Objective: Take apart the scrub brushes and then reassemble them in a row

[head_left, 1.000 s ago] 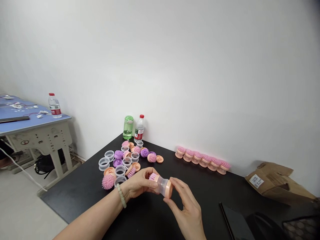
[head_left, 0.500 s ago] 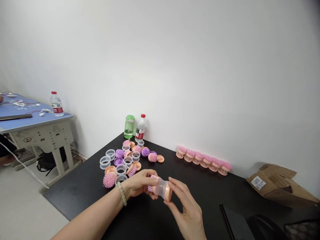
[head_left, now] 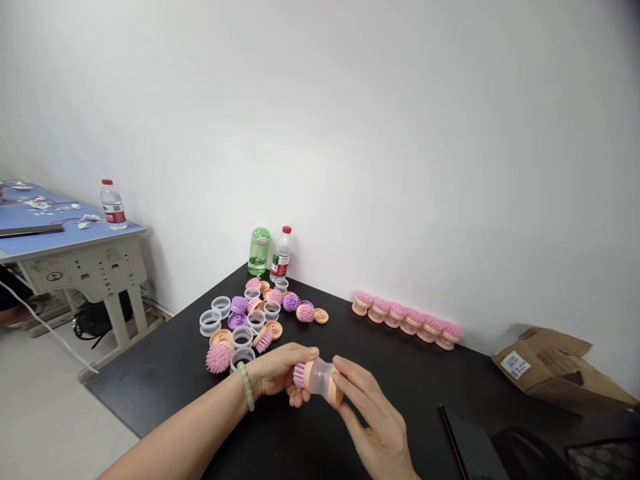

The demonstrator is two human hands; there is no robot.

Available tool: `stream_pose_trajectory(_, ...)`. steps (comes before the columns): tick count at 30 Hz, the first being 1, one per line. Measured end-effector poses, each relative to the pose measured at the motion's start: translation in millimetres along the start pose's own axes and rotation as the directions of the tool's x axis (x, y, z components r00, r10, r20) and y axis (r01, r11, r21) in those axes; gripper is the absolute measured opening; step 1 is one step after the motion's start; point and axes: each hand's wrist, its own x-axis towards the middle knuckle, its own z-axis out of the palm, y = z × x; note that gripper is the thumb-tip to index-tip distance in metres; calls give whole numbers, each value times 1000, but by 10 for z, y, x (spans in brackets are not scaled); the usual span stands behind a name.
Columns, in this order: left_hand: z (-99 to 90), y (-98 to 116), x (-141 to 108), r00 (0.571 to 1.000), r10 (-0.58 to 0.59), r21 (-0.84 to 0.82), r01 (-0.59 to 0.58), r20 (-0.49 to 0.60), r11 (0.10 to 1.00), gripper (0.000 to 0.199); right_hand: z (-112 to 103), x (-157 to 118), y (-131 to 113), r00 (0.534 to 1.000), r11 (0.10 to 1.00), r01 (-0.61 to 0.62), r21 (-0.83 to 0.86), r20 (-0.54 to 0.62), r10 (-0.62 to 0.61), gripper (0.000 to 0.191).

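Between my hands is a round scrub brush (head_left: 320,377), lying on its side, with pink bristles, a clear waisted middle and peach end parts. My left hand (head_left: 280,373), a beaded bracelet at its wrist, is closed on the bristle end, thumb on top and fingers below. On the peach base at the other end, my right hand (head_left: 373,413) is closed with thumb and fingertips. Beyond my left wrist lie loose clear rings (head_left: 243,337), pink bristle heads (head_left: 219,358), purple bristle heads (head_left: 291,303) and peach discs (head_left: 321,316).
Along the wall stands a row of several pink-bristled brushes (head_left: 411,320). A green bottle (head_left: 259,252) and a water bottle (head_left: 281,256) stand at the far corner. To the right are a torn cardboard box (head_left: 560,373) and a dark flat object (head_left: 473,440). A blue-topped desk (head_left: 100,247) is at left.
My left thumb and fingers have shifted on the bristle end, so more of the bristles show. The right fingers have wrapped further over the peach base. Nothing else on the table has moved.
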Motion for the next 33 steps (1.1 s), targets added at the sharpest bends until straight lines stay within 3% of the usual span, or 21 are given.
stream_pose_trajectory(3, -1, -4, 6, 1000, -13, 2, 13, 7, 1000, 58, -10, 9, 8, 1000, 1000, 25, -10, 9, -25, 48)
stream_pose_trajectory(8, 37, 24, -18, 998, 64, -37, -63, 16, 997, 47, -23, -4, 41, 1000, 999, 21, -36, 14, -20, 50)
stream_pose_trajectory(14, 97, 71, -60, 992, 129, -12, -129, -10, 992, 49, -28, -97, 122, 996, 997, -66, -42, 65, 68, 45)
stream_pose_trajectory(18, 149, 99, -82, 982, 183, 0, -183, -38, 983, 51, -5, -144, 146, 991, 989, -127, -79, 32, 130, 44)
stream_pose_trajectory(25, 218, 158, -113, 929, 351, 95, -341, -115, 935, 50, 81, -174, 122, 966, 964, -257, -67, -26, 256, 34)
stream_pose_trajectory(33, 211, 191, -124, 911, 398, 168, -378, -111, 910, 54, 115, -199, 153, 979, 974, -202, -101, -19, 201, 35)
